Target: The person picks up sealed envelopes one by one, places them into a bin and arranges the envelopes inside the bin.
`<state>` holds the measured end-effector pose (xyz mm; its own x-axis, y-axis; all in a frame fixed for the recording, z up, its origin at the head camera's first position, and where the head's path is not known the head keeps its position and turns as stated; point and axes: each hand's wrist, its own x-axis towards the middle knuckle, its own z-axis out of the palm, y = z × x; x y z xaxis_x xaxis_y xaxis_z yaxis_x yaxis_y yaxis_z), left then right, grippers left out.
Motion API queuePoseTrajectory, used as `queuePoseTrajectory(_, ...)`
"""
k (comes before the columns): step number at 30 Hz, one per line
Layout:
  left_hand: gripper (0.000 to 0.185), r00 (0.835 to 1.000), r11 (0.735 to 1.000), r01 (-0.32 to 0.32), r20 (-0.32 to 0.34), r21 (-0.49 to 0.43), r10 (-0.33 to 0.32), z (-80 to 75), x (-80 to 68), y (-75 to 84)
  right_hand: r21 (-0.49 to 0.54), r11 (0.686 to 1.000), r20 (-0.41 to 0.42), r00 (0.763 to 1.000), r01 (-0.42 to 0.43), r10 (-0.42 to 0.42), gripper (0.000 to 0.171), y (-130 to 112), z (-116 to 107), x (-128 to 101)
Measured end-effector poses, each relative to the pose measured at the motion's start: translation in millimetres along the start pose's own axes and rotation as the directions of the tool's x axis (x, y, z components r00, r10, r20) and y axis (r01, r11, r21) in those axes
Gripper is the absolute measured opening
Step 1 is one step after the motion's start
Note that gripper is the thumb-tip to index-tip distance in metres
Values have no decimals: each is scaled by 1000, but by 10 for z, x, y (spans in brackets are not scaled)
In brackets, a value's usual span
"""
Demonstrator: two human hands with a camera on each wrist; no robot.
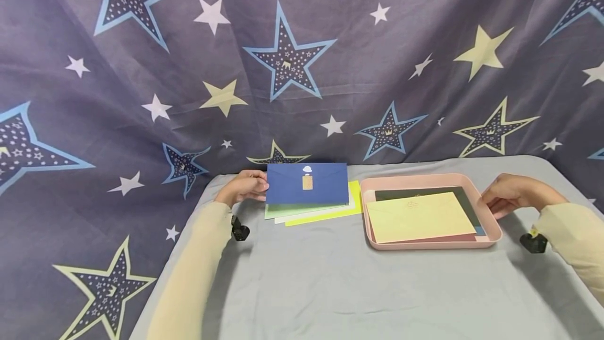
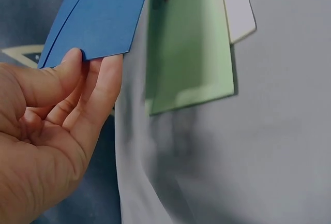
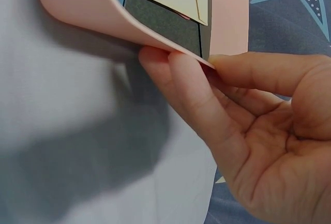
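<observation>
A dark blue envelope (image 1: 288, 187) with a tan seal is pinched at its left end by my left hand (image 1: 246, 187). In the left wrist view the thumb lies on the face of the blue envelope (image 2: 103, 22) and fingers are behind it. Below it lie a green envelope (image 2: 191, 63), a white one (image 2: 238, 12) and a bright yellow one (image 1: 325, 217), fanned out. My right hand (image 1: 511, 194) grips the right rim of a pink tray (image 1: 427, 246), thumb and fingers pinching the edge (image 3: 170, 48). Inside it, a pale yellow envelope (image 1: 422, 218) tops a dark one (image 1: 464, 201) and others.
A grey cloth (image 1: 377, 293) covers the table. Behind it hangs a dark curtain (image 1: 358, 77) printed with stars, meeting the table's back edge. Black wrist devices (image 1: 240, 230) sit under both sleeves.
</observation>
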<state>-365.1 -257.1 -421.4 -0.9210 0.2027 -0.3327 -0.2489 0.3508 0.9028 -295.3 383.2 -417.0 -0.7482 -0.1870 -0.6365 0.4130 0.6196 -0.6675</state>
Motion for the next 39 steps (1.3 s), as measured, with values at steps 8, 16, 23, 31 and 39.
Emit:
queuePoseTrajectory(8,12,999,1000,-12,-41,-2,12,113,15,90,3,1000,4,1000,-1,1,21,16,2,17)
queuePoseTrajectory(16,13,998,1000,-30,-47,-2,30,186,38,169,-4,1000,4,1000,-5,5,24,22,-5,14)
queuePoseTrajectory(23,14,998,999,-44,-38,5,44,285,38,262,0,1000,1,1000,-3,3,23,28,0,4)
queuePoseTrajectory(31,19,996,996,-86,1,22,86,425,11,429,1,1000,-1,1000,1,-1,24,27,14,-18)
queuePoseTrajectory(39,19,995,996,-95,21,-1,95,584,-22,588,-5,1000,-2,1000,-5,5,25,1,28,-28)
